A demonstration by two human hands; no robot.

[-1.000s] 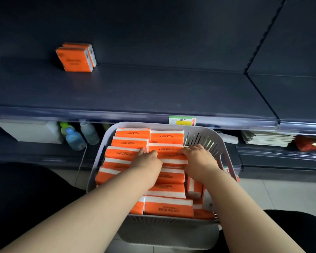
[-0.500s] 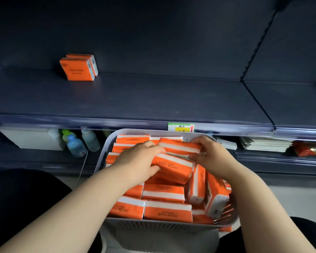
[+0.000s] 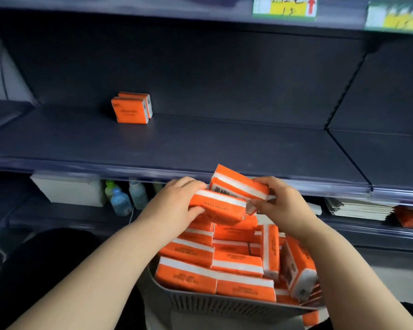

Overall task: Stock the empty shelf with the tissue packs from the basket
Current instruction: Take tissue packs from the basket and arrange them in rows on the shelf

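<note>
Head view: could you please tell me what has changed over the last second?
Both hands were down on the packs in the basket; now the left hand grips one tissue pack and the right hand grips a second pack, both lifted to the front edge of the shelf. The two packs standing at its back stayed put.

close head view, down at shelf (image 3: 200, 144)

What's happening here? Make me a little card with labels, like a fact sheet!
left hand: grips front tissue pack
right hand: grips rear tissue pack
held packs: lifted above the basket
basket contents: many orange packs, some on end
shelf: two standing packs, back left
</note>
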